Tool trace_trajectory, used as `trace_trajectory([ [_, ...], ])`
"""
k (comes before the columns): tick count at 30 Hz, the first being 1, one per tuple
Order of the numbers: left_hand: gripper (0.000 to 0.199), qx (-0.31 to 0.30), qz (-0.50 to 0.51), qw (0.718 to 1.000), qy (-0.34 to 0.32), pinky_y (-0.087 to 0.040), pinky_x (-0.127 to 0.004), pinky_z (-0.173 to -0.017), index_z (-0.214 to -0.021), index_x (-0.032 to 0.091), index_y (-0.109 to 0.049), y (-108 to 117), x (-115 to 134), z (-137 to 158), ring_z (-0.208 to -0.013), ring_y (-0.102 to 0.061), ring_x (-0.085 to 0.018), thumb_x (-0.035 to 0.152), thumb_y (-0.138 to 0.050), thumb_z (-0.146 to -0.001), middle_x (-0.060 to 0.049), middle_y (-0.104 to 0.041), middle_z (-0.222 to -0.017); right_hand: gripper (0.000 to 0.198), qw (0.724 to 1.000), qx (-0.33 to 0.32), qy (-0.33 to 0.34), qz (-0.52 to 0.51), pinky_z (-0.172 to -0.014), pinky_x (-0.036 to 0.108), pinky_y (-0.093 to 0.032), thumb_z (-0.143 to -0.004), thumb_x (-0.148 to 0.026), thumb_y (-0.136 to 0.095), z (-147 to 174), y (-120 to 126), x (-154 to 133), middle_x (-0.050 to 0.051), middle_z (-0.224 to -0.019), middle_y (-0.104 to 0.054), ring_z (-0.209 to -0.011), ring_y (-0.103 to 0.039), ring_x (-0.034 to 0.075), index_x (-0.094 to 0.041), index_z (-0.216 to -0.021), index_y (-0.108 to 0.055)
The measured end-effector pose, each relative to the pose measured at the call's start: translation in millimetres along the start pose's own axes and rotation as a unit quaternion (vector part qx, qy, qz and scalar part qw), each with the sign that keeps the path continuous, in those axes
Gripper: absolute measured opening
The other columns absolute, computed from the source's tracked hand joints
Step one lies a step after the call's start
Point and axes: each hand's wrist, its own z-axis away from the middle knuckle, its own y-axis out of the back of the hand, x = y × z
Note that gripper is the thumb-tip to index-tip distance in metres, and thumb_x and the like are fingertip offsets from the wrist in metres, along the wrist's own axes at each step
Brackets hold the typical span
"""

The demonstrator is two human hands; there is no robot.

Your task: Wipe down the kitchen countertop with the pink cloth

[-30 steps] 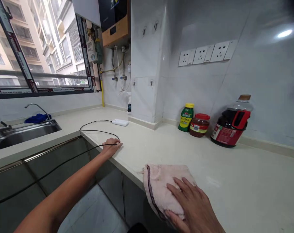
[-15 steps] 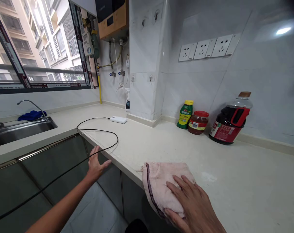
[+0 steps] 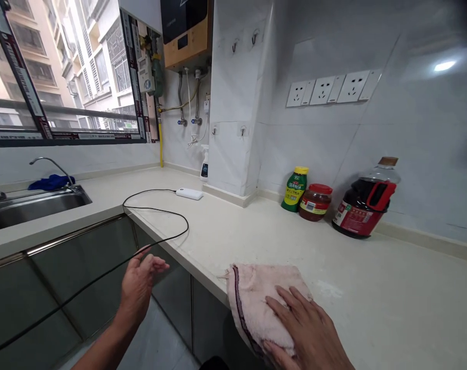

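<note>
My right hand lies spread on a folded pink towel with a dark stripe, pressing it against the pale countertop. The towel's left side hangs over the counter's front edge. My left hand is raised in front of the cabinets, its fingers loosely bent and apart, with nothing visible in it. A black cable runs past its fingertips; whether they touch it I cannot tell. The cable leads to a white power bank-like block on the counter.
Along the wall stand a green squeeze bottle, a red-lidded jar and a large dark sauce bottle. A pillar juts out behind. At left are a sink with a blue cloth. A spray bottle stands by the pillar.
My left hand has moved down and left, turned, and bent its fingers beside the cable. My right hand stays on the towel. The view has tilted up slightly.
</note>
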Motion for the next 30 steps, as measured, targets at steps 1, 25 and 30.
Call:
trace_trajectory([
  [1,0.058,0.001,0.009,1.0,-0.005,-0.053,-0.032,-0.069,-0.106,0.021,-0.055,-2,3,-5,-0.066,-0.069,-0.018,0.056,-0.081,-0.069,0.003,-0.072,-0.07,0.051,1.0,0.001,-0.002,-0.004,-0.089,0.051,-0.045,-0.088,-0.041,-0.058,0,1,-1,0.008,-0.139,-0.061,-0.124,-0.057,0.035,-0.027,-0.137,-0.058],
  [25,0.034,-0.361,-0.387,0.811,-0.25,-0.048,-0.041,-0.098,-0.091,0.022,-0.071,-124,-24,-14,-0.105,-0.063,-0.026,0.051,-0.053,-0.09,-0.009,-0.072,-0.103,0.077,0.951,-0.256,-0.145,-0.099,-0.116,0.074,-0.024,-0.092,-0.047,-0.071,-101,1,-61,0.021,-0.161,-0.035,-0.146,-0.031,0.049,-0.023,-0.158,-0.039],
  [30,0.046,-0.381,-0.414,0.797,-0.221,-0.053,-0.037,-0.088,-0.098,0.022,-0.072,-131,-35,-35,-0.099,-0.068,-0.025,0.058,-0.045,-0.094,-0.008,-0.075,-0.102,0.071,0.962,-0.23,-0.112,-0.101,-0.116,0.066,-0.03,-0.092,-0.033,-0.07,-82,1,-58,0.012,-0.161,-0.038,-0.147,-0.033,0.042,-0.034,-0.156,-0.041],
])
